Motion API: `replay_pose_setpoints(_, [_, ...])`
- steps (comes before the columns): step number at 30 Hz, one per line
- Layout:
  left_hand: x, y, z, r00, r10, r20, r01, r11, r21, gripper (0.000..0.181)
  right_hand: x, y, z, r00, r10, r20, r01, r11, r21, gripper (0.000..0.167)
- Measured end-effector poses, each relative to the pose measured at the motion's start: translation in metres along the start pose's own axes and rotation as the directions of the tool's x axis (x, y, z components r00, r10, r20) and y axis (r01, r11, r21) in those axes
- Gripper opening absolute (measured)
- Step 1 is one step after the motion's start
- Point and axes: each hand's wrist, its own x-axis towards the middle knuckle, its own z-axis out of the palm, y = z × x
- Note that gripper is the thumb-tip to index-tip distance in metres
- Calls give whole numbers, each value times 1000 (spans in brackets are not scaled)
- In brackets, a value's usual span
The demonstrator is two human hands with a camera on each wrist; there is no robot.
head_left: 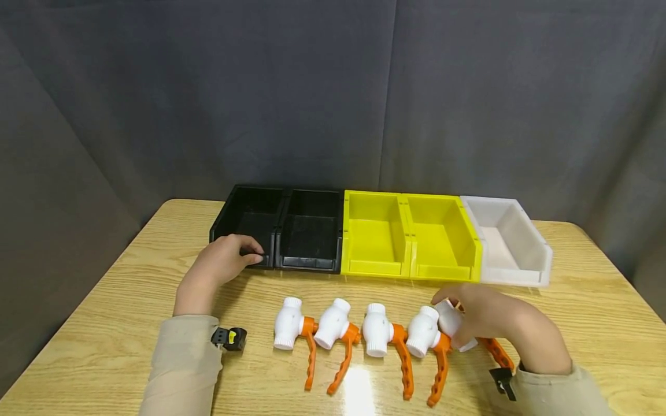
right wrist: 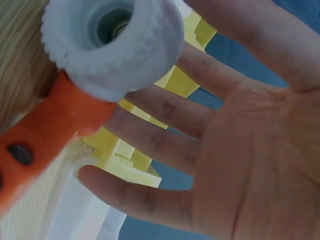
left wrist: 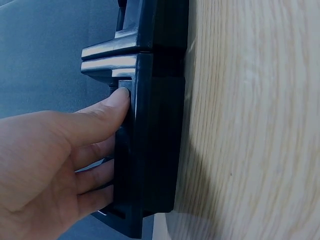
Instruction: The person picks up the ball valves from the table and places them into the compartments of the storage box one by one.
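My left hand [head_left: 224,260] is at the front of the leftmost black bin [left wrist: 160,135]. Its thumb presses the outside of the front lip while the other fingers reach over inside, pinching the edge. At the right end of a row of white ball valves with orange lever handles, my right hand [head_left: 484,315] holds the last ball valve [right wrist: 145,55] between thumb and fingers. That valve's orange handle [right wrist: 55,120] points away from the palm. The hand partly covers this valve in the head view. Several other ball valves [head_left: 376,332] lie to its left.
Behind the valves, bins stand side by side: a second black bin [head_left: 309,263], two yellow bins [head_left: 372,267] [head_left: 442,273] and a white bin [head_left: 520,277]. All rest on a wooden table [head_left: 104,323], with a grey curtain [head_left: 333,92] behind.
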Motion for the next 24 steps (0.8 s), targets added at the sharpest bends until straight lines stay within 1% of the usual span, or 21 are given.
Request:
replay_pose_setpoints(6, [-1, 0, 0, 1000, -7, -4, 7, 1000, 4, 17, 3, 0, 4, 1000, -26, -1, 26, 1000, -5, 71])
replay_pose_setpoints(12, [-2, 2, 1, 1000, -2, 3, 2, 1000, -4, 17, 5, 0, 9, 1000, -15, 9, 16, 999, -49, 79])
replay_pose_setpoints(15, [-2, 3, 0, 1000, -10, -3, 10, 1000, 6, 16, 7, 1, 10, 999, -36, 12, 36, 997, -65, 80])
replay_pose_setpoints(18, [-3, 3, 0, 1000, -15, -1, 15, 1000, 14, 17, 9, 2, 13, 998, -61, 3, 61, 992, -111, 80])
replay_pose_setpoints(22, [-2, 3, 0, 1000, -14, 6, 14, 1000, 14, 17, 12, 3, 19, 998, -59, -8, 57, 984, -169, 83])
replay_pose_setpoints(24, [-2, 3, 0, 1000, -14, 7, 14, 1000, 15, 17, 13, 3, 21, 999, -52, -8, 50, 984, -173, 84])
